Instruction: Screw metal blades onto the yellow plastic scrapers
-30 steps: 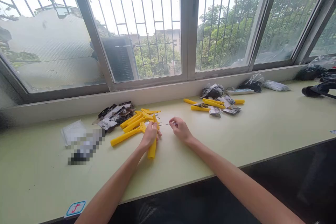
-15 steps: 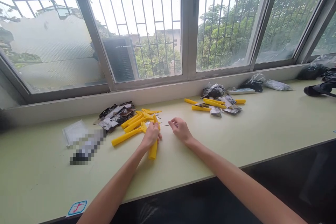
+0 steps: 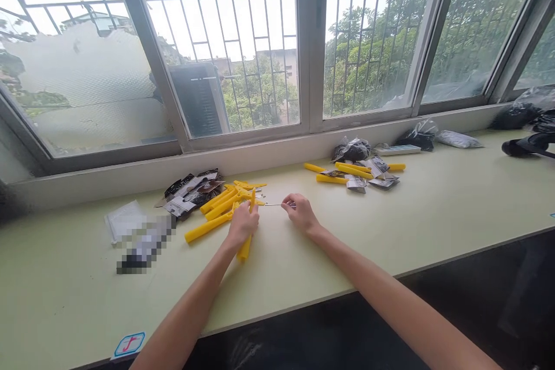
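1. The person's left hand was wrapped around a yellow handle, clamped at its middle.
2. The handle's top end stuck up above the fingers; its lower end came out below the palm, slanting toward the near edge of the pale green table. The grip hid the part between.
3. The right hand had its thumb and fingertips pinched together on a thin metal rod.
4. The rod ran left from that pinch, across the gap between the 2 hands, toward the handle's upper part; whether its tip touched anything could not be told.
5. Just beyond the left hand lay a cluster of yellow pieces, at least 3, their tubular ends pointing left.
6. Dark packaging was heaped beside the cluster, on its left.
7. Farther right, near the window and well apart from the right hand, yellow tubes lay among small packets.
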`<act>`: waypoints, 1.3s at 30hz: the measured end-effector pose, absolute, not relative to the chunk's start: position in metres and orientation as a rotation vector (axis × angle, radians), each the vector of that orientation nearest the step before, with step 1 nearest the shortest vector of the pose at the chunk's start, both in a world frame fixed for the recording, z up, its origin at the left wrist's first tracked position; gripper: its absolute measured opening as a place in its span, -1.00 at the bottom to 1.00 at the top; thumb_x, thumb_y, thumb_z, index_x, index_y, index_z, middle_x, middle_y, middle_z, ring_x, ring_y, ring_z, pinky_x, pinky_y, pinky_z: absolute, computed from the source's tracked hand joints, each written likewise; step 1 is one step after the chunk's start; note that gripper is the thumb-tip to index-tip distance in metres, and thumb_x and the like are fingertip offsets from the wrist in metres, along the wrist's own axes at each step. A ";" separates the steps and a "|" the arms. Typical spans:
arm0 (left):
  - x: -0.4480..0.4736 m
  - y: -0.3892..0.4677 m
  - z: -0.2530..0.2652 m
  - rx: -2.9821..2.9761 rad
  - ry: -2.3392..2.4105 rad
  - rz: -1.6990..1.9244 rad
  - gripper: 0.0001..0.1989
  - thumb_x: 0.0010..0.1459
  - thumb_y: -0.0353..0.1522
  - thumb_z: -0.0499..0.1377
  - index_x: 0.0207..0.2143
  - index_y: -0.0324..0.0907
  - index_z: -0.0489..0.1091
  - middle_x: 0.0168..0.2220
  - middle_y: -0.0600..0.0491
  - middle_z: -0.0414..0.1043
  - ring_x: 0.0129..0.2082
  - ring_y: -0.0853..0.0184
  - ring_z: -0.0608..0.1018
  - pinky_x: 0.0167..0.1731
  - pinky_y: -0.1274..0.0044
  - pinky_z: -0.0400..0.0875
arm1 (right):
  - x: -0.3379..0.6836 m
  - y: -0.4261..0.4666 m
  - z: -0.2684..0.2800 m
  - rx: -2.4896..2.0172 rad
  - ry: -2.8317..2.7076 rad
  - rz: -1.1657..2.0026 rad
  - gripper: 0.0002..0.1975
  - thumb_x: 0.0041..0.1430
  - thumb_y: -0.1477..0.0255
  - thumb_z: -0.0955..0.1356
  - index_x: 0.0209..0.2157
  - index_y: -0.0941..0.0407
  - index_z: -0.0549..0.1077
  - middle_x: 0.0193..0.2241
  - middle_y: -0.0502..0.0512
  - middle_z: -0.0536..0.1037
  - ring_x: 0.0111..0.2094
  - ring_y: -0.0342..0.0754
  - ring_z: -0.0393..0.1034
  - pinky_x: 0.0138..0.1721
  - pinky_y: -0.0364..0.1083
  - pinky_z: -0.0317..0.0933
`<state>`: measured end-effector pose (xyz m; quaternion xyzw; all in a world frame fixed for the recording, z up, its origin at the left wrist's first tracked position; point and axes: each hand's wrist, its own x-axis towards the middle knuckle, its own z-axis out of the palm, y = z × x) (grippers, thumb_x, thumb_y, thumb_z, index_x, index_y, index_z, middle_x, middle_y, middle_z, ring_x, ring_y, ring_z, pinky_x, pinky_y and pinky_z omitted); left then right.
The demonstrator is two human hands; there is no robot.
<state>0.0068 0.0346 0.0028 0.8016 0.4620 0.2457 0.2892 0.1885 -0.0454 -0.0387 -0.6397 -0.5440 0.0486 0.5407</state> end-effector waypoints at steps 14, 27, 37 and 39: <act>0.003 0.037 0.003 2.570 1.337 0.636 -0.53 0.27 -0.31 0.10 0.19 -0.27 0.39 -0.04 -0.26 0.56 -0.03 0.03 0.56 -0.07 0.36 0.38 | 0.190 -0.047 -0.039 -1.554 -1.305 0.126 -0.92 0.15 0.48 0.38 -0.43 0.13 0.49 -0.32 0.16 0.53 -0.29 0.00 0.42 -0.17 -0.03 0.28; -0.008 0.017 0.019 1.563 0.779 0.501 -0.36 0.02 -0.39 0.13 0.19 -0.14 0.09 -0.32 0.03 0.49 -0.70 0.50 0.28 -0.69 0.63 0.25 | 0.183 -0.060 -0.011 -1.194 -0.954 0.424 -0.54 0.00 -0.02 0.47 -0.45 0.13 0.56 -0.65 -0.07 0.30 -0.60 -0.15 0.10 -0.57 -0.11 0.07; 0.002 0.014 0.003 1.774 0.828 0.563 -0.15 0.23 -0.30 0.11 0.42 -0.09 -0.31 -0.40 0.12 0.45 -0.74 0.51 0.30 -0.74 0.68 0.24 | 0.178 -0.065 -0.012 -1.245 -1.091 0.354 -0.55 0.12 0.01 0.40 -0.50 0.14 0.52 -0.65 -0.07 0.27 -0.59 -0.15 0.10 -0.57 -0.12 0.03; 0.003 0.013 0.003 1.782 0.831 0.575 -0.17 0.28 -0.27 0.10 0.43 -0.09 -0.34 -0.43 0.14 0.43 -0.75 0.53 0.28 -0.75 0.70 0.22 | 0.178 -0.065 -0.012 -1.249 -1.090 0.359 -0.56 0.12 0.01 0.40 -0.49 0.14 0.52 -0.65 -0.06 0.28 -0.59 -0.15 0.11 -0.56 -0.12 0.04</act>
